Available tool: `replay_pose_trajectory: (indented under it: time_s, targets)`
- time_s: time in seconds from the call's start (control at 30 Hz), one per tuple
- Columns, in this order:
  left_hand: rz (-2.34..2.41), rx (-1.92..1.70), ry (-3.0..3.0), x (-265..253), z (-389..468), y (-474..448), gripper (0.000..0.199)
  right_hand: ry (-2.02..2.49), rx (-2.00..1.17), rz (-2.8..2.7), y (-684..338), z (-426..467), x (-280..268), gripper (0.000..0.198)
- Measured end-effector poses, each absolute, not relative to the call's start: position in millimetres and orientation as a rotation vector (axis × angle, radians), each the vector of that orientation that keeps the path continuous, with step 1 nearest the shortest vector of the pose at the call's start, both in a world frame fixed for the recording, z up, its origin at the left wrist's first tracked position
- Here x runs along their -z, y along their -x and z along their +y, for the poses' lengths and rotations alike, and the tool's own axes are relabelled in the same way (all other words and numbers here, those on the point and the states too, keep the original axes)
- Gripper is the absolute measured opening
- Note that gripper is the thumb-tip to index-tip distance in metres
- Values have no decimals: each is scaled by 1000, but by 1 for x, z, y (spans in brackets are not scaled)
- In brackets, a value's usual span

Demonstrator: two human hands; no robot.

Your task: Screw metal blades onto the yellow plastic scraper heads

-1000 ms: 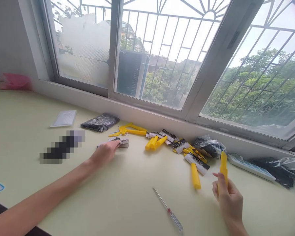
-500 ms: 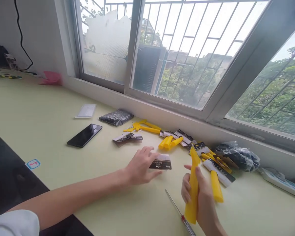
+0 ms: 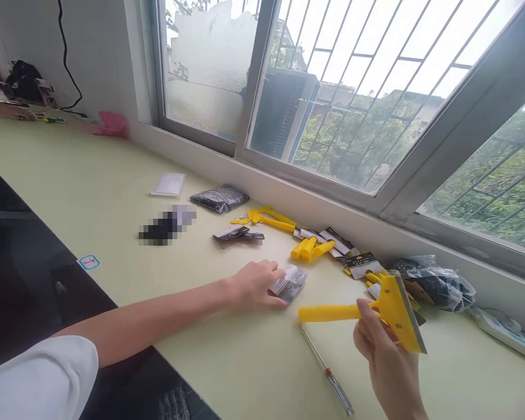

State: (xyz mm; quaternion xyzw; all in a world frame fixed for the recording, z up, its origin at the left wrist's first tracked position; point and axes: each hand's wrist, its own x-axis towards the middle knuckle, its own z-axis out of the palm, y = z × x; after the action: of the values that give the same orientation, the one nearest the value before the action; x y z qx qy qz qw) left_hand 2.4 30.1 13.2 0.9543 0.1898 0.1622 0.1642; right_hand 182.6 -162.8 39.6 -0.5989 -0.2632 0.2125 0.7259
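My right hand (image 3: 382, 350) is closed around a yellow scraper (image 3: 396, 312), near its head. The scraper's metal blade faces right and its handle points left. My left hand (image 3: 258, 284) grips the left end of a black-and-white packaging card (image 3: 292, 283) between thumb and fingers, tilting it just over the table. Under the scraper's handle lies a screwdriver (image 3: 330, 376) with a clear and red handle.
Beyond my hands lie yellow handles (image 3: 308, 249), yellow scraper parts (image 3: 262, 217) and several cards (image 3: 240, 234). A black plastic packet (image 3: 221, 198), a clear bag with black contents (image 3: 435, 280) and a white sheet (image 3: 169, 184) rest along the window side. A person's hand (image 3: 20, 112) shows far left.
My right hand has turned the scraper from upright to sideways, bringing its head and blade into view. My left hand has taken hold of the card and tilted it. The view has shifted.
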Motion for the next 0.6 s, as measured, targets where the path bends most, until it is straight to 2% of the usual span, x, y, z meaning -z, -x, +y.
replay_pose_trajectory:
  time_s: [0.17, 0.3, 0.47, 0.6]
  targets:
    - [639, -536, -2625, -10, 23, -8, 23, 1368, -387, -640, -176, -162, -34, 32]
    - [682, -615, -2518, -8, 21, -9, 24, 1329, -390, -639, -180, -157, -24, 27]
    - [482, -705, -2413, -9, 3, -8, 20, 1332, -497, -614, -173, -148, -9, 28]
    - [347, -733, -2270, -14, -22, -9, 27, 1344, -653, -643, -159, -144, 0, 28]
